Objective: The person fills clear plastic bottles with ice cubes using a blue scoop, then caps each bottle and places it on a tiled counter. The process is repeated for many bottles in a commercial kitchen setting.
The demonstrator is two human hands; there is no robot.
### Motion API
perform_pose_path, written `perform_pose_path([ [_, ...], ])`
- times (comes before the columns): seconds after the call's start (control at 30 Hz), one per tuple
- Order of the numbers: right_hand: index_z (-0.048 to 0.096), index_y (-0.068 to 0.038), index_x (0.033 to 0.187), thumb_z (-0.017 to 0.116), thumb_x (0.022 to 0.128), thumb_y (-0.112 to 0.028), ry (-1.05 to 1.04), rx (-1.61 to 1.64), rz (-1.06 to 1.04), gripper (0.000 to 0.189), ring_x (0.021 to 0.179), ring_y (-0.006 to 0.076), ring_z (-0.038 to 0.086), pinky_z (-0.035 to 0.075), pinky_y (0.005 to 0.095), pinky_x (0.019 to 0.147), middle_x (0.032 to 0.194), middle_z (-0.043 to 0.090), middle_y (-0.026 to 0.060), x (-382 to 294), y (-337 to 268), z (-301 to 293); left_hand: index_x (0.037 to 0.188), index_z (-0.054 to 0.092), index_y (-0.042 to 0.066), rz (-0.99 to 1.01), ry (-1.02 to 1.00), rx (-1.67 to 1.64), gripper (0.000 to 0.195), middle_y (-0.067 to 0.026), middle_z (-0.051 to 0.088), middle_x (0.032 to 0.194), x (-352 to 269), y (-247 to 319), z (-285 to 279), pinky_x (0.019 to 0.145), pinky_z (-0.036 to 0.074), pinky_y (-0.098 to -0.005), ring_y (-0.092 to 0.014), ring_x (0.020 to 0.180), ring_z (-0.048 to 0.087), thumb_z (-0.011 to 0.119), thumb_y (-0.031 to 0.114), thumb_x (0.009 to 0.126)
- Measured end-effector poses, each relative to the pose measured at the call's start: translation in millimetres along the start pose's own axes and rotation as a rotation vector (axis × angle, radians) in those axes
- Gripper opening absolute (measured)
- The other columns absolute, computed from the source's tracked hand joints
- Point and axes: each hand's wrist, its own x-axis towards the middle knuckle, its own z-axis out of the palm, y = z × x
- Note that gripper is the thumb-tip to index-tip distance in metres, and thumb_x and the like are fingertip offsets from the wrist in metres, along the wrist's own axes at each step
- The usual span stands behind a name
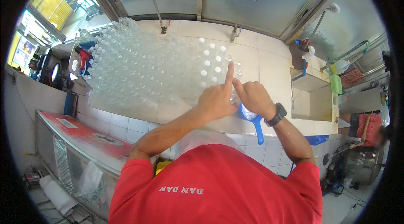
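Observation:
Many clear plastic bottles [142, 63] stand packed together on a tiled counter. Several near their right end carry white caps [207, 63], while a few beyond those are uncapped. My left hand [217, 99] is over this right end, its index finger stretched out towards the far side and nothing plainly in it. Close beside it is my right hand [254, 97], fingers curled and thumb near the left hand; whether something small is between its fingers cannot be told. Under the right hand sits a blue dipper [259, 132] with white caps [249, 114] in it, partly covered by that hand.
A tiled sink basin [311, 101] lies to the right. Two taps [234, 33] [163, 29] stand along the counter's far edge. A basket [74, 63] is left of the bottles, and a red-topped chest freezer [91, 135] below left. Another person [367, 127] is at far right.

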Motion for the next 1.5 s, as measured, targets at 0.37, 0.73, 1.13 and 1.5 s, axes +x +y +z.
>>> perform_pose_path([
  [0.37,0.055,-0.008,0.078,0.059,0.096,-0.026,0.351,0.200,-0.628,0.025,0.058,0.0301,0.048,0.043,0.0425,0.055,0.066,0.046,0.0070,-13.8,45.7,-27.6,0.116,0.059,-0.003,0.026,-1.161,-1.081,0.045,-0.0110,0.065,0.076,40.9,-2.9,-11.7,0.056,0.054,-0.0338,-0.021,0.067,0.070,0.082,0.011,0.079],
  [0.73,0.056,-0.006,0.069,0.031,0.109,-0.056,-0.419,1.354,0.698,0.069,0.046,0.0120,0.038,0.031,0.0311,0.043,0.057,0.044,0.0013,-44.6,15.9,135.8,0.164,0.019,-0.001,0.070,-0.267,0.444,0.094,-0.0229,0.071,0.078,-16.5,-42.8,40.1,0.063,0.059,-0.0478,-0.039,0.070,0.073,0.069,0.013,0.086],
  [1.13,0.073,-0.007,0.106,0.066,0.090,-0.015,-0.200,0.127,0.544,0.019,0.090,0.0428,0.072,0.059,0.0525,0.078,0.107,0.071,0.0224,-116.2,109.9,250.0,0.104,0.063,0.002,0.025,0.976,-0.127,0.033,-0.0187,0.068,0.095,155.1,-203.6,-38.0,0.080,0.052,-0.0455,-0.039,0.091,0.067,0.077,0.031,0.095],
  [1.5,0.068,-0.005,0.100,0.069,0.087,-0.012,-0.014,0.162,0.550,0.015,0.087,0.0423,0.069,0.057,0.0547,0.075,0.103,0.066,0.0216,-111.1,104.2,225.3,0.137,0.058,0.009,-0.015,0.589,0.290,0.055,-0.0166,0.060,0.127,160.8,-286.8,62.8,0.105,0.040,-0.0555,-0.036,0.125,0.055,0.075,0.026,0.087],
])
